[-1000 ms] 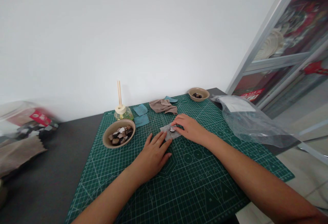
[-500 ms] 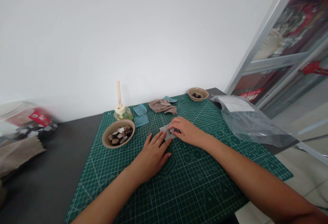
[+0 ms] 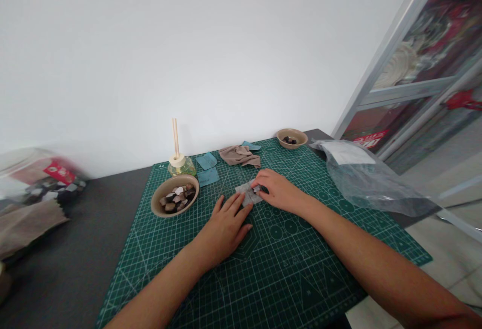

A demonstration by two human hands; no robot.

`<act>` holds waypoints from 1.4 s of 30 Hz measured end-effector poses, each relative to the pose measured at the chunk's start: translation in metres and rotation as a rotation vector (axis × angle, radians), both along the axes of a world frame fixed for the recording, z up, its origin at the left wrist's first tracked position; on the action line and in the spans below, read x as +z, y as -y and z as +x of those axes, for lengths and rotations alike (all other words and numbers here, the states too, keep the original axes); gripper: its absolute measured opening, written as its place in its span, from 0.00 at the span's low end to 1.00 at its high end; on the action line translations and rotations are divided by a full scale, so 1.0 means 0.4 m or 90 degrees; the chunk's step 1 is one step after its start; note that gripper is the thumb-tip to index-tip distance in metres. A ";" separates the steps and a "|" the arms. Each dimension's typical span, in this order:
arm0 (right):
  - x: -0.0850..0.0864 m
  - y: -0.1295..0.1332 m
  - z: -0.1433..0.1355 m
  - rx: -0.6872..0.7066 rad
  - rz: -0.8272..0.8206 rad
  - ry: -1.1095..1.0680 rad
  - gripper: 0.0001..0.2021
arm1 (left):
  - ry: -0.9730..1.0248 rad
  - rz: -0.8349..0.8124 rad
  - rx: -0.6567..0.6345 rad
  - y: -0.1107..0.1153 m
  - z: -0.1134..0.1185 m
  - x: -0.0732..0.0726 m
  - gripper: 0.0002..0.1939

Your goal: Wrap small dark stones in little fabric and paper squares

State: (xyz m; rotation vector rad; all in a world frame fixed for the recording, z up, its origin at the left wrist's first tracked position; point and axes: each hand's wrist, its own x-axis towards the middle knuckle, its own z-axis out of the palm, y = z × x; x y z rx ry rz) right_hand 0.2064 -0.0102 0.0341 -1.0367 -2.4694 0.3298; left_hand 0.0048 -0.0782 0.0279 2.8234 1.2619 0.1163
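Note:
A small grey sheet [image 3: 248, 196], like a piece of sandpaper, lies on the green cutting mat [image 3: 226, 289]. My left hand [image 3: 226, 223] rests flat with its fingers stretched out, and the fingertips press on the sheet's left edge. Pinched between the fingers and thumb of my right hand [image 3: 276, 191] is a small grey stone [image 3: 256, 188], held down against the sheet. The fingers hide part of the stone. To the left, a beige bowl [image 3: 154, 205] holds several brown, white and black stones. Another beige bowl [image 3: 291, 144] at the back right has a few dark stones in it.
Behind the left bowl stands a glass bottle [image 3: 183, 166] with wooden sticks. Blue paper pieces [image 3: 208, 177] and a crumpled brown cloth [image 3: 239, 155] lie along the back. A clear plastic bag [image 3: 354, 181] covers the mat's right edge. A stone-filled bag [image 3: 52, 178] sits far left.
My right hand has shifted slightly to the right with the stone, showing more of the grey sheet. My left hand has stayed in place.

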 end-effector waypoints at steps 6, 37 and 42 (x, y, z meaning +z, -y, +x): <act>-0.002 0.000 -0.001 0.025 0.015 -0.001 0.09 | -0.002 0.009 -0.001 -0.001 -0.001 0.000 0.22; -0.002 0.003 -0.002 0.030 0.015 -0.001 0.11 | -0.018 0.004 -0.001 -0.001 0.001 0.001 0.23; -0.003 0.003 0.000 0.029 -0.004 -0.002 0.10 | 0.002 0.014 -0.003 -0.001 -0.002 -0.007 0.22</act>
